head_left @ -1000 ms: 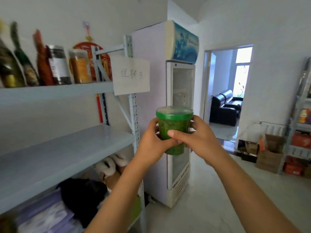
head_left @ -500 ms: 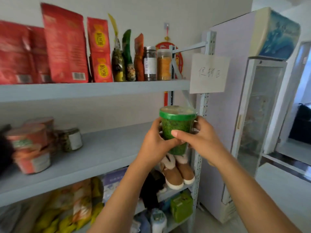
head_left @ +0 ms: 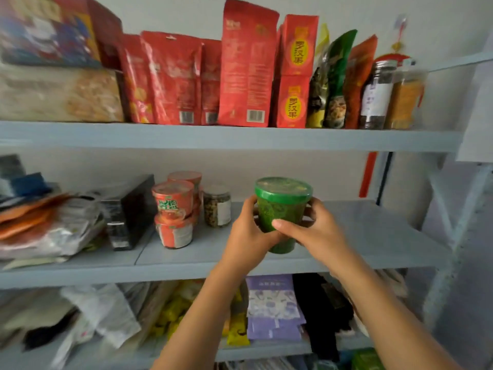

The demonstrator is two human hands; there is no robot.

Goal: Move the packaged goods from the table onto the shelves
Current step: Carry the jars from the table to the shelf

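With both arms stretched up and forward, grips a green cup (head_left: pixel 282 209) in two hands. Wraps the left hand (head_left: pixel 248 233) round the cup's left side, fingers curled behind it and thumb on the near face. Clasps the right side with the right hand (head_left: pixel 314 231), thumb laid across the front and fingers curled round the back. Holds the cup upright, lid on top, over the near part of the middle shelf (head_left: pixel 360 236), right of centre; cannot tell whether its base touches the board. Under the arms, on the lower shelf (head_left: pixel 266 349): purple packs (head_left: pixel 272 308), yellow packs (head_left: pixel 173 311) to their left, something black (head_left: pixel 325 303) to their right, blurred white wrappers (head_left: pixel 106 311) farther left. On the middle shelf, left of the green cup and apart from it: a clear jar (head_left: pixel 217 205), then stacked red cups (head_left: pixel 173 209) just beside it, then a black box (head_left: pixel 130 209) lying lengthwise, and at far left a loose heap of packets (head_left: pixel 45 222). Higher and farther back, on the top shelf (head_left: pixel 226 136): blurred large boxes (head_left: pixel 53 62) at left, red pouches (head_left: pixel 170 78) standing, a tall red box (head_left: pixel 246 62), two small red boxes (head_left: pixel 296 70) stacked, then a green bag (head_left: pixel 337 76), an orange bag (head_left: pixel 358 81), a dark jar (head_left: pixel 376 94) and an orange jar (head_left: pixel 405 100) at the right end.
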